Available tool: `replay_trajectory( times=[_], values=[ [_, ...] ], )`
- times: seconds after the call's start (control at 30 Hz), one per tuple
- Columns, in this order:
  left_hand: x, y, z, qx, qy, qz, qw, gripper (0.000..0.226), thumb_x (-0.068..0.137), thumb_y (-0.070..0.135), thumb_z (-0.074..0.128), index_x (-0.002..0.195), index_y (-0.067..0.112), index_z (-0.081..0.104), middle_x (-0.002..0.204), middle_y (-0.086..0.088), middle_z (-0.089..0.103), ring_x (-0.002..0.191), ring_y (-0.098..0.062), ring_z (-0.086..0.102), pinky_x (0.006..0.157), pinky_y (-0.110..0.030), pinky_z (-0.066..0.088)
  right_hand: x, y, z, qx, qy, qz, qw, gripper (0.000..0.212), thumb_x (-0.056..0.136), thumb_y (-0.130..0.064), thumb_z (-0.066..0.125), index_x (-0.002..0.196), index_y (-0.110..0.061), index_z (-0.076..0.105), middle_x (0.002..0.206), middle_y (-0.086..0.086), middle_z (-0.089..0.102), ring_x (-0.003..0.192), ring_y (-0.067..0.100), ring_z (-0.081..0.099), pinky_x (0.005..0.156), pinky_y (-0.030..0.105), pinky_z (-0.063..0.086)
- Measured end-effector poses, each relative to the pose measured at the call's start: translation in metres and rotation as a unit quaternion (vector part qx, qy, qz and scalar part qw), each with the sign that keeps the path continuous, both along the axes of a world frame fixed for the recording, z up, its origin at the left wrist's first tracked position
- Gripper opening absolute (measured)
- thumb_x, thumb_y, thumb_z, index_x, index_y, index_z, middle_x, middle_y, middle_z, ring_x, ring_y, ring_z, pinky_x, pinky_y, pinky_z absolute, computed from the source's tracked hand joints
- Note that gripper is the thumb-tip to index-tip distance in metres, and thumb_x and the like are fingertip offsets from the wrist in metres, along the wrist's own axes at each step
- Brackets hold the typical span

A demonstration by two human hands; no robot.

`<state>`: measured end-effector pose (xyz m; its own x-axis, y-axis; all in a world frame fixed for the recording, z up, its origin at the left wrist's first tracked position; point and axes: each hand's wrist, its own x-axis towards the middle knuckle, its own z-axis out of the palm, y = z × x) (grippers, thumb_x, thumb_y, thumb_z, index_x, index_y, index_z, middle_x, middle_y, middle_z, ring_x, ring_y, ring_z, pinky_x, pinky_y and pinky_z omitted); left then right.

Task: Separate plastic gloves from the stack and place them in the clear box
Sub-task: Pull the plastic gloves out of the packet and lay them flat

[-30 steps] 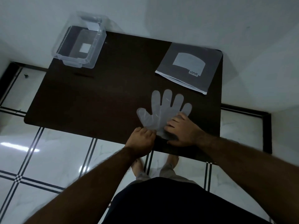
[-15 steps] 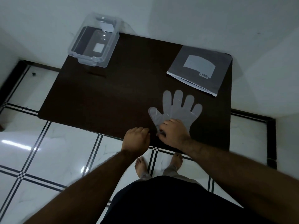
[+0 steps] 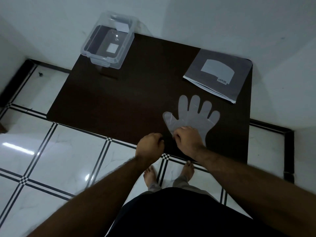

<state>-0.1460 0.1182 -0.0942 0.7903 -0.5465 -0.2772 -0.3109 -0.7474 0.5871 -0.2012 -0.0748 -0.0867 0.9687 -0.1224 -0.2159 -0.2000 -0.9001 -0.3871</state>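
A flat stack of clear plastic gloves (image 3: 193,117) lies on the dark table (image 3: 128,100), fingers pointing away from me, near the front right. My right hand (image 3: 187,140) rests on the cuff end of the stack, fingers curled and pinching at its left edge. My left hand (image 3: 150,147) is a loose fist just left of the stack, at the table's front edge, not touching the gloves. The clear box (image 3: 108,43) stands at the table's far left corner, with only a white label visible inside.
A grey glove packet (image 3: 217,75) lies at the far right of the table. White walls close in behind and to the right. Below the front edge are white floor tiles and my bare feet (image 3: 169,173).
My left hand has let go of the glove cuff and drawn back to the left. My right hand slid down the stack towards the cuff and curled. The view shifted left.
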Motion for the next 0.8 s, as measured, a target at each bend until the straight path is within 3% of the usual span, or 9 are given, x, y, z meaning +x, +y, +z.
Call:
replay_trajectory(
  times=[0.1, 0.2, 0.27, 0.33, 0.47, 0.53, 0.63, 0.8],
  values=[
    [0.002, -0.012, 0.004, -0.035, 0.096, 0.052, 0.993, 0.012, 0.105, 0.026, 0.06, 0.109, 0.024, 0.071, 0.093, 0.011, 0.069, 0.081, -0.005, 0.067, 0.072, -0.025, 0.057, -0.003, -0.004, -0.001, 0.078, -0.022, -0.059, 0.995, 0.005, 0.1, -0.018, 0.065, 0.095, -0.02, 0.067, 0.091, -0.005, 0.064, 0.087, 0.011, 0.059, 0.081, 0.031, 0.054],
    [0.006, -0.027, 0.006, -0.101, 0.227, 0.165, 0.955, 0.009, 0.103, 0.024, 0.067, 0.105, 0.022, 0.076, 0.097, 0.006, 0.074, 0.089, -0.01, 0.072, 0.078, -0.031, 0.063, -0.008, -0.009, -0.002, 0.124, -0.023, -0.104, 0.987, 0.005, 0.101, -0.018, 0.065, 0.098, -0.022, 0.066, 0.092, -0.011, 0.061, 0.083, 0.0, 0.055, 0.076, 0.017, 0.044],
    [0.007, -0.036, 0.006, -0.14, 0.299, 0.223, 0.917, 0.008, 0.102, 0.019, 0.068, 0.101, 0.021, 0.076, 0.098, -0.001, 0.077, 0.089, -0.015, 0.075, 0.079, -0.033, 0.065, -0.012, -0.012, -0.002, 0.142, -0.028, -0.122, 0.982, 0.005, 0.101, -0.018, 0.065, 0.098, -0.021, 0.066, 0.092, -0.01, 0.061, 0.083, -0.001, 0.055, 0.074, 0.017, 0.044],
    [0.008, -0.041, 0.005, -0.142, 0.307, 0.225, 0.914, 0.007, 0.101, 0.016, 0.07, 0.101, 0.02, 0.077, 0.099, -0.001, 0.077, 0.09, -0.016, 0.075, 0.08, -0.033, 0.065, -0.014, -0.015, -0.002, 0.165, -0.021, -0.146, 0.975, 0.004, 0.102, -0.018, 0.065, 0.099, -0.019, 0.067, 0.094, -0.006, 0.065, 0.086, 0.005, 0.059, 0.075, 0.02, 0.047],
    [0.01, -0.047, 0.001, -0.038, 0.168, 0.064, 0.983, 0.01, 0.103, 0.02, 0.066, 0.109, 0.022, 0.074, 0.101, 0.006, 0.072, 0.093, -0.009, 0.07, 0.078, -0.026, 0.057, -0.018, -0.018, -0.003, 0.18, 0.007, -0.177, 0.968, 0.004, 0.102, -0.02, 0.065, 0.099, -0.021, 0.067, 0.095, -0.005, 0.066, 0.087, 0.007, 0.062, 0.075, 0.022, 0.05],
    [0.007, -0.049, 0.001, 0.002, 0.061, -0.05, 0.997, 0.017, 0.105, 0.018, 0.059, 0.112, 0.019, 0.074, 0.108, 0.001, 0.071, 0.098, -0.015, 0.067, 0.085, -0.032, 0.056, -0.02, -0.018, -0.004, 0.172, 0.019, -0.17, 0.97, 0.003, 0.103, -0.021, 0.064, 0.1, -0.02, 0.067, 0.094, -0.004, 0.066, 0.086, 0.009, 0.063, 0.078, 0.024, 0.051],
    [0.002, -0.05, -0.002, 0.017, -0.077, -0.165, 0.983, 0.023, 0.106, 0.021, 0.055, 0.117, 0.017, 0.075, 0.113, -0.004, 0.069, 0.104, -0.022, 0.062, 0.094, -0.04, 0.053, -0.019, -0.016, -0.005, 0.167, 0.037, -0.162, 0.972, 0.009, 0.104, -0.022, 0.064, 0.11, -0.017, 0.068, 0.102, -0.002, 0.067, 0.093, 0.012, 0.063, 0.086, 0.029, 0.053],
    [-0.002, -0.05, -0.007, 0.059, -0.138, -0.235, 0.96, 0.025, 0.105, 0.026, 0.057, 0.124, 0.02, 0.07, 0.119, -0.002, 0.065, 0.113, -0.023, 0.057, 0.101, -0.04, 0.046, -0.015, -0.012, -0.009, 0.168, 0.036, -0.163, 0.972, 0.005, 0.104, -0.025, 0.063, 0.102, -0.021, 0.066, 0.096, -0.003, 0.065, 0.089, 0.012, 0.061, 0.08, 0.028, 0.049]
  ],
)
